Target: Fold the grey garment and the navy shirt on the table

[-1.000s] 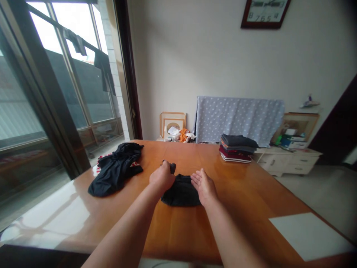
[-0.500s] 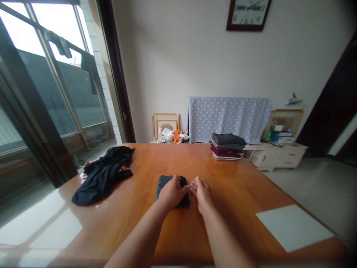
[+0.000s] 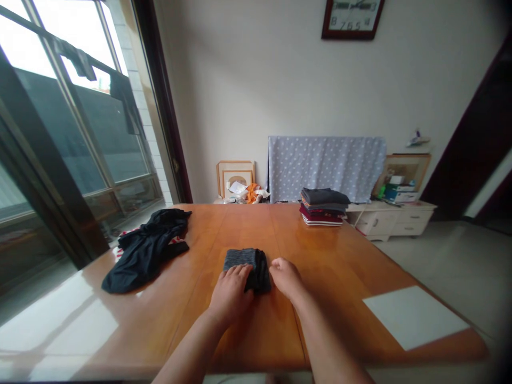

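Folded dark garment [image 3: 261,271] at near-middle of the table [image 3: 336,288], left hand [image 3: 232,293] laid on it.
From here, left fingers lie nearly together, flat on the fabric, not clamped; right hand [image 3: 286,276] sits just beside its right edge, fingers curled, can't tell if they pinch anything. Rumpled black clothing [image 3: 148,253] left, folded stack [image 3: 323,208] far right, white sheet [image 3: 416,317] near right.

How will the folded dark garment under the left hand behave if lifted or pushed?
Likely floppy: the folded garment looks like soft cloth in layers, which may sag open if only one is pinched. Probably light, being just a compact fabric bundle. Pushed, it might slide or bunch rather than roll, since it lies flat on a glossy table.
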A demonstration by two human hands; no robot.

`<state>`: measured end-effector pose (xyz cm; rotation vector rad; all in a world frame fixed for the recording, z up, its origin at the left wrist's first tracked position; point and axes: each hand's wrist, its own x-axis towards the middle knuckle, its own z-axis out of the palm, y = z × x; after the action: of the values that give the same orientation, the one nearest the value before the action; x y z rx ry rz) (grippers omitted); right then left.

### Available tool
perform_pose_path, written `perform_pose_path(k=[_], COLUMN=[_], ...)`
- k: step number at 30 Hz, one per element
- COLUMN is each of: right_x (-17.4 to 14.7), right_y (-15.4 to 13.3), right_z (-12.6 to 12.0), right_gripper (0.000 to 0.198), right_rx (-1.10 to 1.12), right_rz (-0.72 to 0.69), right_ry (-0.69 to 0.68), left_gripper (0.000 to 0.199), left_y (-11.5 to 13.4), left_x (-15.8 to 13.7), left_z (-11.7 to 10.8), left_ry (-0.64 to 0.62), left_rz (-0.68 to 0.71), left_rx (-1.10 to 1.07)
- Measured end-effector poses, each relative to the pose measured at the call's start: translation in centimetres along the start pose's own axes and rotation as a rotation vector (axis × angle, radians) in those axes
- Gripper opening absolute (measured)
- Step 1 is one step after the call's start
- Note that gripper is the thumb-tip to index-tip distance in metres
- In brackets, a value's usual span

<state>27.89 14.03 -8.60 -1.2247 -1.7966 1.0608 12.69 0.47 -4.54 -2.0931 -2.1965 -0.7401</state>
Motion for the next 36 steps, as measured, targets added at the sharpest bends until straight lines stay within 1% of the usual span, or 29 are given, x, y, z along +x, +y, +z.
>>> perform_pose_path(k=[2,4,6,8,11,14,18,20,22,24,28,31,32,34,36], right_x=[-0.7,-1.4,-1.9,-2.2,-2.4,-2.5,-2.9,-3.0,-3.2,-3.4,-4.0,-4.6,-4.8,-5.4,-6.2], right_y=[0.1,0.1,0.0,-0.3,-0.6,-1.0,-1.8,-2.3,-2.8,-3.3,-4.2,-5.1,-5.5,-6.4,-7.5], right_z=[-0.3,-0.5,-0.4,-0.2,0.3,1.0,1.8,1.8,1.5,1.2,0.8,0.2,-0.2,-1.3,-2.6], right_gripper=[0.01,0.007,0.004,0.006,0.012,0.012,0.007,0.012,0.017,0.019,0.019,0.022,0.023,0.031,0.046], right_rx=[-0.163,-0.242,-0.262,-0.258,-0.223,-0.055,0.308,0.409,0.455,0.48,0.516,0.519,0.507,0.439,0.329], right_rz=[-0.024,-0.055,-0.102,-0.139,-0.123,-0.028,0.175,0.191,0.161,0.123,0.077,0.015,-0.023,-0.142,-0.302], right_ry=[-0.087,-0.122,-0.118,-0.112,-0.069,-0.048,-0.15,-0.15,-0.116,-0.106,-0.188,-0.234,-0.213,-0.114,-0.03], left_gripper=[0.04,0.034,0.035,0.035,0.036,0.037,0.039,0.045,0.054,0.056,0.043,0.042,0.043,0.043,0.038], left_y=[0.5,1.0,1.5,1.8,2.0,1.9,1.8,1.7,1.7,1.8,1.6,1.2,1.0,0.7,0.8], left_x=[0.4,0.7,0.7,0.5,0.1,-0.1,-0.3,-0.5,-0.6,-0.6,-0.2,0.0,0.0,-0.1,-0.6], left_z=[0.3,0.6,1.0,1.6,2.3,2.7,2.7,2.6,2.5,2.3,1.2,-0.3,-0.9,-2.3,-3.9], left_ry=[-0.003,0.019,0.042,0.048,0.055,0.07,0.068,0.056,0.047,0.046,0.05,0.07,0.08,0.107,0.128], left_rz=[-0.015,-0.041,-0.057,-0.047,-0.037,-0.049,-0.044,-0.025,-0.018,-0.033,-0.093,-0.109,-0.112,-0.145,-0.183], left_rx=[0.045,0.067,0.065,0.051,0.035,0.026,0.028,0.03,0.035,0.038,0.027,-0.02,-0.056,-0.174,-0.349])
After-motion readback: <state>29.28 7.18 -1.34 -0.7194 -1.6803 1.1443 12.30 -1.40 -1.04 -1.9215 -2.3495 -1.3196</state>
